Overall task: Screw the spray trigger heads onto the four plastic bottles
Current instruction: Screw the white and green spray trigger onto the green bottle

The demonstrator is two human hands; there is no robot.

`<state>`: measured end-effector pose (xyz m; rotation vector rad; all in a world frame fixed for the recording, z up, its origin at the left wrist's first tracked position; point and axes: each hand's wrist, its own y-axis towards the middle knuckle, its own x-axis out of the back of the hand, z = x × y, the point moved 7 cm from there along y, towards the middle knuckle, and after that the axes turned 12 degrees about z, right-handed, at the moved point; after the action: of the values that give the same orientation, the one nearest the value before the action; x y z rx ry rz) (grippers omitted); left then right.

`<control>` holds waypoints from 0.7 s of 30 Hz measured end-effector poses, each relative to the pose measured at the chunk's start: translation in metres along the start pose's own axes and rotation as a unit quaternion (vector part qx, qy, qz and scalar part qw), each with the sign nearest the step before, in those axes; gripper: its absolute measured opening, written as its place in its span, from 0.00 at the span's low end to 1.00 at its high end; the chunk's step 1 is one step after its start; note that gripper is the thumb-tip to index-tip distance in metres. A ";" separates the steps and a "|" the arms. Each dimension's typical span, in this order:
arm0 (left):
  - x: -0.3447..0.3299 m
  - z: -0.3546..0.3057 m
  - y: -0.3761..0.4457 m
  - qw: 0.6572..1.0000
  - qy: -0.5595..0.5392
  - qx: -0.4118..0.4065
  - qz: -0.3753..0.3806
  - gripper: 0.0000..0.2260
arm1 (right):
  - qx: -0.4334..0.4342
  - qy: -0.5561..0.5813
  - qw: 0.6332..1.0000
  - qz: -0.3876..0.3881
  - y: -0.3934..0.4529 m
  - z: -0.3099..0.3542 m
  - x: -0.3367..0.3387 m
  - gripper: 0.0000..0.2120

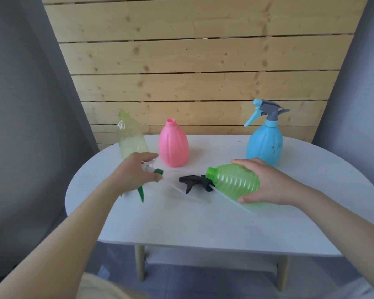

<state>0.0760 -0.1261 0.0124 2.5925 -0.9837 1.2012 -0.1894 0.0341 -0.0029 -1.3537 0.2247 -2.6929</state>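
A wall of wooden planks point(194, 61) stands behind the white oval worktop point(203, 223), with grey curtains on both sides. On the worktop, at the far right, stands the blue bottle point(265, 143), upright, and its blue and grey trigger head point(266, 112) is already on the neck. Near the far middle stands the pink bottle point(174, 145), upright, with open neck. Just left of it is the pale yellow-green bottle point(131, 139), clear, also with open neck and a little tilted in the picture. The green bottle point(235, 182) lies on its side at the right, its open neck pointing left; the right hand point(266, 182) is closed around its body, thumb on the near side. Just beside its neck lies the black trigger head point(195, 182) with its thin clear tube on the worktop. At the left, the left hand point(138, 171) pinches the white and green trigger head point(153, 172) with bent fingers, just in front of the yellow-green bottle
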 end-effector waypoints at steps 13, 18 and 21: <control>0.033 0.003 -0.015 0.994 -0.046 -0.016 -0.097 0.30 | 0.028 0.005 1.000 0.007 -0.002 0.005 0.002 0.41; 0.033 0.002 -0.015 0.994 -0.051 -0.018 -0.100 0.30 | 0.033 0.004 0.999 0.006 -0.004 0.008 0.004 0.41; 0.028 -0.003 -0.015 0.994 -0.061 -0.029 -0.090 0.30 | 0.041 0.007 0.999 0.000 -0.004 0.012 0.003 0.42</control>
<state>0.0963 -0.1272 0.0366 2.6672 -0.7717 0.9668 -0.1817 0.0362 0.0071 -1.3123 0.1156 -2.6801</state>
